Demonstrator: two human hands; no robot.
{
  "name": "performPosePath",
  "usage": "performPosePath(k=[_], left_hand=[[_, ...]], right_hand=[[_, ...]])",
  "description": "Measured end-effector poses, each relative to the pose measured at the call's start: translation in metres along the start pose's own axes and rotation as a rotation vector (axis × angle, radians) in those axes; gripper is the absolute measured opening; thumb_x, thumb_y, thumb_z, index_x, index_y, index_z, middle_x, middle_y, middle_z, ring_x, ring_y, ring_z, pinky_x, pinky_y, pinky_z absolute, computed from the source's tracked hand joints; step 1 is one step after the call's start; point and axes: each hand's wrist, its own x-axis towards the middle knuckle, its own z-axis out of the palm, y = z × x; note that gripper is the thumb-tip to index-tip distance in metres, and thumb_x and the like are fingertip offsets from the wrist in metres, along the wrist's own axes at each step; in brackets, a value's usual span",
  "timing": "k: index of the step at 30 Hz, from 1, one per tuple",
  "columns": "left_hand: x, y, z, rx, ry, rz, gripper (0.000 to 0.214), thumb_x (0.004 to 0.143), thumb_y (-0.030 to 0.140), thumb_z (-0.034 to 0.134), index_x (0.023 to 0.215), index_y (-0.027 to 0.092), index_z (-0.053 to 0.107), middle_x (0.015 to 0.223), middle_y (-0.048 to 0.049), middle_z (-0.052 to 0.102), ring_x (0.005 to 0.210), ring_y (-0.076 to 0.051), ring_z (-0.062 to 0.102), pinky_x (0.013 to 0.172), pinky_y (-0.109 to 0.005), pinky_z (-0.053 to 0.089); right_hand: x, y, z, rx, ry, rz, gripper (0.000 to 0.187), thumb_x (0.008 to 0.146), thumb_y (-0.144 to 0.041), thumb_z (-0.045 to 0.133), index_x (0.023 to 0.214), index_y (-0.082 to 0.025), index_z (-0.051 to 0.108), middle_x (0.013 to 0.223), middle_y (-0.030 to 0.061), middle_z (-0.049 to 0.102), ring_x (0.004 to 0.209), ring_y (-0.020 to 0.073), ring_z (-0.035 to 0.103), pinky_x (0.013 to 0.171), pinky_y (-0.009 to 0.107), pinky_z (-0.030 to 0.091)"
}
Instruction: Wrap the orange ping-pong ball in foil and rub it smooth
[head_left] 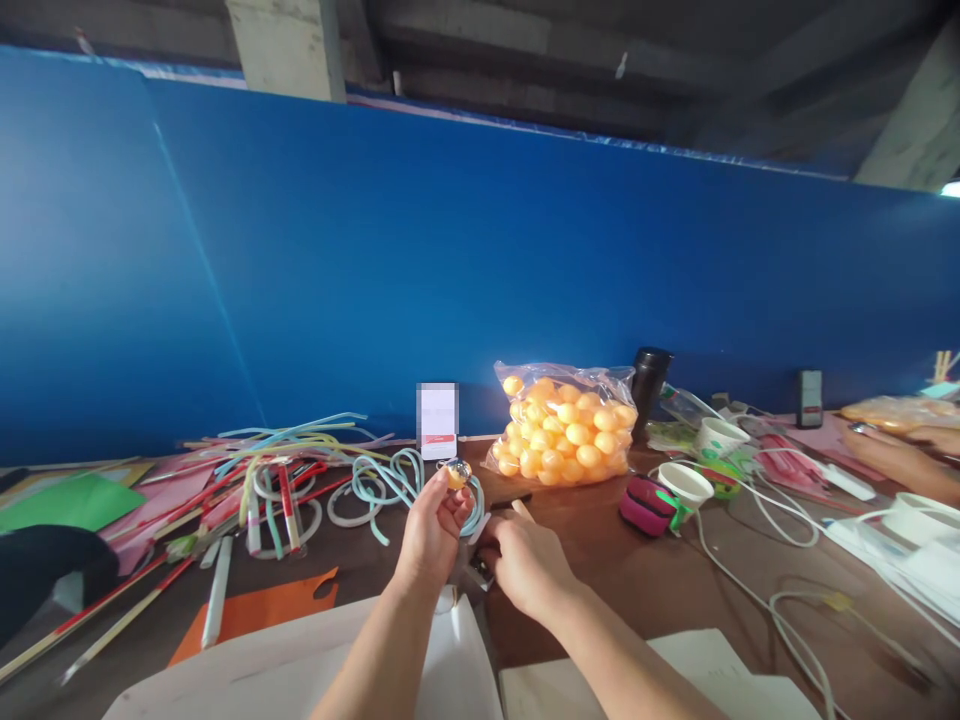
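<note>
My left hand [431, 535] is raised over the table, thumb and fingertips pinching a small orange ball [454, 478] with a shiny dark patch on its upper side. Just right of it, my right hand [529, 562] is lower, with its fingers curled in. At its fingertips is a small dark object [480, 572], too blurred to name, and a thin pale strip shows there too. Whatever the right fingers grip is mostly hidden. Behind both hands lie coils of pale blue tubing [390, 485]. A clear bag of orange balls [566, 435] stands farther back.
A phone [439, 422] leans on the blue partition [450, 260]. Left lie sticks, colored tubes and orange paper [259, 608]. Right are a black bottle [649, 390], a pink pouch [645, 505], paper cups [686, 485] and white cables. Another person's hand [885, 455] is at far right.
</note>
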Motion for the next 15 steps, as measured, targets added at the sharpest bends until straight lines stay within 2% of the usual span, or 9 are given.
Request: performPosePath(k=[9, 13, 15], left_hand=[[-0.002, 0.000, 0.002, 0.013, 0.005, -0.002, 0.012, 0.080, 0.019, 0.067, 0.088, 0.010, 0.066, 0.079, -0.0049, 0.065, 0.063, -0.009, 0.060, 0.061, -0.020, 0.054], [-0.003, 0.000, 0.004, 0.021, 0.011, -0.001, 0.011, 0.081, 0.019, 0.065, 0.088, 0.010, 0.065, 0.078, -0.0048, 0.065, 0.063, -0.010, 0.061, 0.061, -0.020, 0.054], [-0.003, 0.000, 0.004, 0.020, 0.013, 0.003, 0.010, 0.082, 0.019, 0.064, 0.087, 0.010, 0.065, 0.078, -0.0047, 0.065, 0.063, -0.010, 0.061, 0.060, -0.020, 0.054]], right_hand=[[-0.002, 0.006, -0.005, 0.185, 0.097, 0.033, 0.012, 0.082, -0.018, 0.057, 0.082, -0.023, 0.068, 0.090, 0.0032, 0.071, 0.081, 0.0214, 0.067, 0.065, 0.027, 0.041], [-0.002, 0.010, -0.011, 0.358, 0.120, 0.049, 0.010, 0.081, -0.017, 0.056, 0.078, -0.021, 0.065, 0.083, 0.0030, 0.072, 0.077, 0.0196, 0.068, 0.067, 0.026, 0.045], [-0.002, 0.013, -0.011, 0.470, 0.099, 0.054, 0.011, 0.082, -0.017, 0.053, 0.078, -0.021, 0.063, 0.075, 0.0016, 0.072, 0.070, 0.0176, 0.069, 0.063, 0.023, 0.048]])
